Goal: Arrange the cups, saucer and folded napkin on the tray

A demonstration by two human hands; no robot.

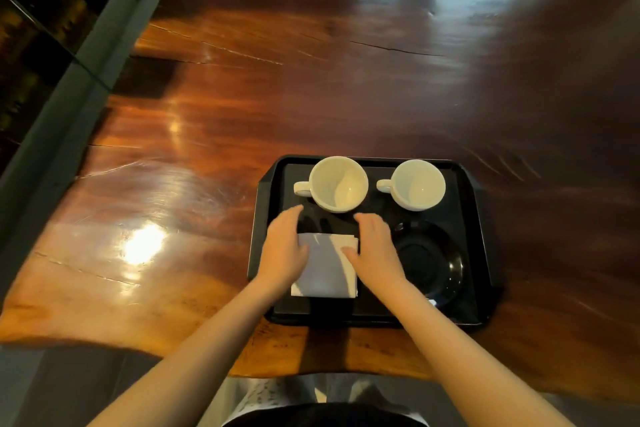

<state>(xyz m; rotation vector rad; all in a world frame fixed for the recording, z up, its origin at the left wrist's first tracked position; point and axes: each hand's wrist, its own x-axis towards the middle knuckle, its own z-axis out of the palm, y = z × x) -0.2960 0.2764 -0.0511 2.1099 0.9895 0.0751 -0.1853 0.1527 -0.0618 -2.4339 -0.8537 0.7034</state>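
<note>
A black tray (481, 253) sits on the wooden table near its front edge. Two white cups stand at the tray's far side, the left cup (337, 184) and the right cup (417, 188), both with handles pointing left. A black saucer (433, 263) lies in the tray's near right part. A white folded napkin (327, 269) lies flat in the near left part. My left hand (284, 250) rests on the napkin's left edge and my right hand (375, 250) on its right edge, fingers flat and spread, palms down.
The glossy wooden table (311, 80) stretches far ahead and to both sides of the tray. A grey ledge and dark glass shelving (52, 45) run along the left. The table's front edge lies just below the tray.
</note>
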